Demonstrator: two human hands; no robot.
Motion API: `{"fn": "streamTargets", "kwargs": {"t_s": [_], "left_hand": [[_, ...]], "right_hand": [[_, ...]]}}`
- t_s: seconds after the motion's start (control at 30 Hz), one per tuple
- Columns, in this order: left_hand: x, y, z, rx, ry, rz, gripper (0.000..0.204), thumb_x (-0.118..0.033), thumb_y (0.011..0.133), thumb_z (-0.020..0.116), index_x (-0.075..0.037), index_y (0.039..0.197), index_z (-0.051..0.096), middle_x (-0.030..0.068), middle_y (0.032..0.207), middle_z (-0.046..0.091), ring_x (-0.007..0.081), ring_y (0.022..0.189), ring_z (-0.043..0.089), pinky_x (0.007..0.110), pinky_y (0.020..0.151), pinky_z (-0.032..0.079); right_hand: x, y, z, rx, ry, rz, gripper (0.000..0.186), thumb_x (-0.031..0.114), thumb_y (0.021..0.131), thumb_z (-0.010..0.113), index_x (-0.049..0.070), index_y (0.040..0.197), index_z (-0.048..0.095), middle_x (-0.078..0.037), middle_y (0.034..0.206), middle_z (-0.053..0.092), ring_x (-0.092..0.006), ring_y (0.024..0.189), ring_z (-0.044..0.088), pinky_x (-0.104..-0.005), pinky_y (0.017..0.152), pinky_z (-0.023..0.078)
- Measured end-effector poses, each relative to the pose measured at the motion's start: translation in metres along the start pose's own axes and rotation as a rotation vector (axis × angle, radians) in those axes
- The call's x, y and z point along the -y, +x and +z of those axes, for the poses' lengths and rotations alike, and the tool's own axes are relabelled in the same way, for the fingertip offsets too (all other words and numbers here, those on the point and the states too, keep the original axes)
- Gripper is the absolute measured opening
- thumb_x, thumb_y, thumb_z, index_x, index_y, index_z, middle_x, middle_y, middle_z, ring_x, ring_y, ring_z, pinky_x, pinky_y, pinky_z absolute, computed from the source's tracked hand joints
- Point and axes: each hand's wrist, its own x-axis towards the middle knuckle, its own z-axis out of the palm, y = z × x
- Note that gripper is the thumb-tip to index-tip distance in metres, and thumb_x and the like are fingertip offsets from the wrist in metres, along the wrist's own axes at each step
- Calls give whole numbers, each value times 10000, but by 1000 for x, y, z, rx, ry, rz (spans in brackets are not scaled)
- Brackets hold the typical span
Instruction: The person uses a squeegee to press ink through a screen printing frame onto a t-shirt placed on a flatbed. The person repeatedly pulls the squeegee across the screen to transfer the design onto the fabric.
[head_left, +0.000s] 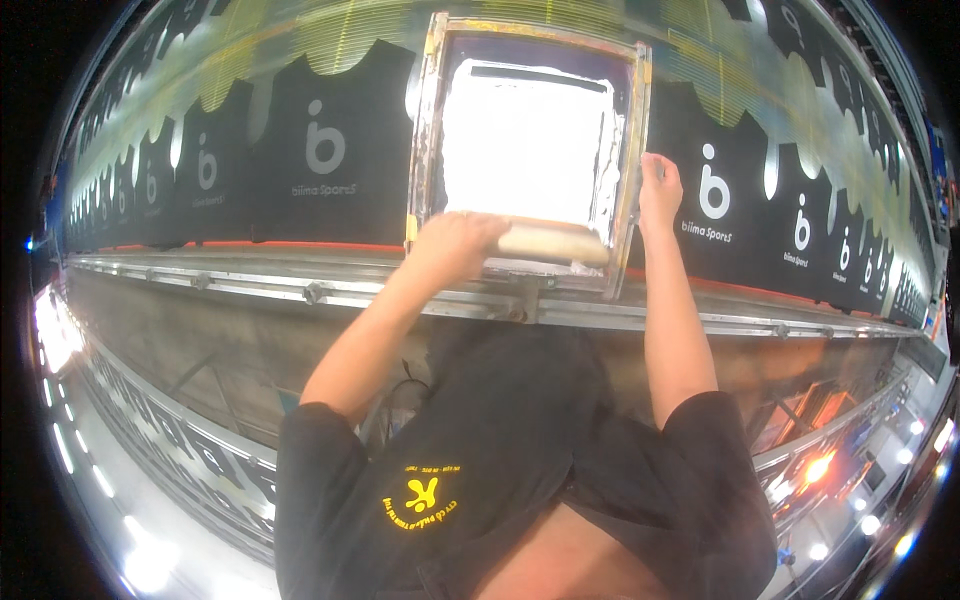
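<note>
A screen printing frame (pixel 424 130) lies over the long table, its mesh spread with bright white ink (pixel 525 145) that is smeared at the edges. Along the frame's near end rests a squeegee with a pale wooden handle (pixel 555 243). My left hand (pixel 462 243) is closed round the squeegee's left end. On the frame's right side, my right hand (pixel 660 192) has its fingers bent against the outer edge. Whatever lies beneath the frame is hidden.
Black shirt panels with white prints lie in a row on both sides, such as one at left (pixel 330 150) and one at right (pixel 708 170). A metal rail (pixel 400 297) runs along the table's near edge. Another row of printed panels (pixel 190 425) stands behind me.
</note>
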Motion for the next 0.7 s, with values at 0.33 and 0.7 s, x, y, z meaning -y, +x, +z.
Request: {"fn": "streamTargets", "kwargs": {"t_s": [0.33, 0.7], "left_hand": [[83, 198, -102, -72, 143, 19, 361, -353, 939, 754, -170, 1250, 761, 94, 1040, 799, 335, 935, 756, 458, 828, 592], [96, 247, -95, 73, 323, -176, 433, -554, 927, 743, -131, 946, 835, 73, 790, 762, 274, 804, 758, 442, 778, 603]], "right_hand": [[7, -11, 2, -4, -100, -39, 308, 313, 996, 766, 35, 1123, 729, -57, 1038, 739, -168, 943, 670, -320, 880, 518], [147, 75, 78, 470, -691, -743, 543, 562, 842, 833, 59, 1040, 778, -126, 1071, 769, -327, 1012, 728, -449, 876, 565]]}}
